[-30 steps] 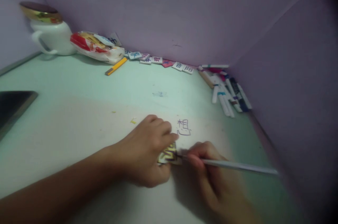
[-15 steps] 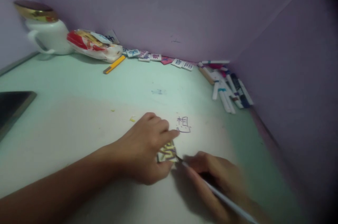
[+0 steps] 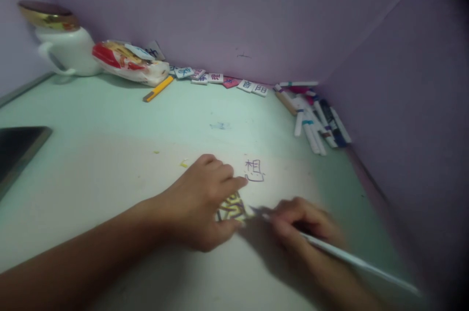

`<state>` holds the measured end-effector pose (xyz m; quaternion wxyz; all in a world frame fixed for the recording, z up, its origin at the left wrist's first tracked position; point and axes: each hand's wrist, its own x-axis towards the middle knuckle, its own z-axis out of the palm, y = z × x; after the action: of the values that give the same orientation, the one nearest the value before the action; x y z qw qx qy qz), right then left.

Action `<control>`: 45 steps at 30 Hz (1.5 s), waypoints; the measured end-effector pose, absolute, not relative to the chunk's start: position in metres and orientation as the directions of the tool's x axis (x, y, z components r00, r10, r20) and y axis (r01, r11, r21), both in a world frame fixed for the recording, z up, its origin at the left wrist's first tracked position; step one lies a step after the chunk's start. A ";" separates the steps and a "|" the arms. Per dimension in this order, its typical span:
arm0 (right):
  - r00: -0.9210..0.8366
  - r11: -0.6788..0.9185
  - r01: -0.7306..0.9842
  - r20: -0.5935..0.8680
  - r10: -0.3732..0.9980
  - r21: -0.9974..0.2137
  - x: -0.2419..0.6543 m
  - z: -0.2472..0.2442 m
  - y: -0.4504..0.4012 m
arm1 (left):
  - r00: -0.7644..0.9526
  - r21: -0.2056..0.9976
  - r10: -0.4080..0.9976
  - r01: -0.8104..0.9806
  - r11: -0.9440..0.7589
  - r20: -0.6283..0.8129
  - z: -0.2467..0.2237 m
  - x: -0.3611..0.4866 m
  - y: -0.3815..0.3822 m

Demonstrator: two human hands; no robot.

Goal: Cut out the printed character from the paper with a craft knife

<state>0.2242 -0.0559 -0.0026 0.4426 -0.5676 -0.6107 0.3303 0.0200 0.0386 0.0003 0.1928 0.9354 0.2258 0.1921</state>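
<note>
A small square stamp block [image 3: 231, 206] with yellow and dark carved-looking lines lies on the table. My left hand [image 3: 200, 203] pins it down, index finger along its far edge and thumb along its near edge; the palm side hides part of it. In my right hand [image 3: 302, 223] is a slim craft knife [image 3: 355, 257] with a long pale handle, gripped like a pen. Its thin dark tip is blurred and points at the block's right edge; whether it touches cannot be made out. A character drawn in purple ink [image 3: 254, 170] marks the tabletop just beyond.
Yellow shavings [image 3: 183, 163] lie left of the block. Along the wall sit a white mug [image 3: 73, 52], a red-and-white packet [image 3: 128, 63], a yellow cutter [image 3: 158, 89], several character tiles [image 3: 246, 86] and a heap of markers [image 3: 311, 130]. A dark flat device [image 3: 20, 155] is at left.
My right hand has shifted right and slightly away from me, and the knife handle lies flatter. The tip has drawn back from the block's face to its right edge. My left hand stays put.
</note>
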 end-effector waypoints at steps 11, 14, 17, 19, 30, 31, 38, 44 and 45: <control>0.105 0.122 0.367 0.172 0.980 -0.922 0.222 -0.006 -0.054 | 0.788 0.292 0.567 0.499 -0.816 0.240 -0.002 0.020 0.031; 0.066 0.131 0.340 0.162 0.985 -0.931 0.223 -0.007 -0.053 | 0.777 0.346 0.593 0.508 -0.789 0.211 0.001 0.019 0.030; 0.062 0.123 0.328 0.151 0.987 -0.937 0.222 -0.006 -0.051 | 0.802 0.426 0.590 0.503 -0.752 0.094 0.007 0.014 0.033; 0.084 0.102 0.332 0.137 0.987 -0.938 0.221 -0.005 -0.051 | 0.816 0.460 0.578 0.511 -0.726 0.006 0.013 0.008 0.037; 0.126 0.046 0.436 0.112 0.986 -0.899 0.213 0.001 -0.046 | 0.835 0.449 0.530 0.535 -0.716 -0.150 0.033 0.005 0.053; 0.122 0.051 0.434 0.115 0.986 -0.900 0.213 0.002 -0.046 | 0.827 0.427 0.542 0.547 -0.720 -0.146 0.034 0.004 0.052; 0.014 0.073 0.417 0.087 0.996 -0.906 0.210 0.019 -0.045 | 0.755 0.323 0.645 0.644 -0.693 -0.122 0.044 -0.029 0.052; -0.101 0.188 0.481 0.159 0.982 -0.856 0.188 0.039 -0.043 | 0.739 0.378 0.671 0.639 -0.670 -0.062 0.030 -0.039 0.048; -0.116 0.219 0.439 0.187 0.975 -0.871 0.183 0.035 -0.043 | 0.739 0.396 0.672 0.630 -0.668 -0.044 0.026 -0.039 0.047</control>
<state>0.1832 -0.0432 0.0354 0.4031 -0.5286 -0.6688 0.3329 -0.0395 0.0469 0.0257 0.1965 0.9116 0.3572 0.0530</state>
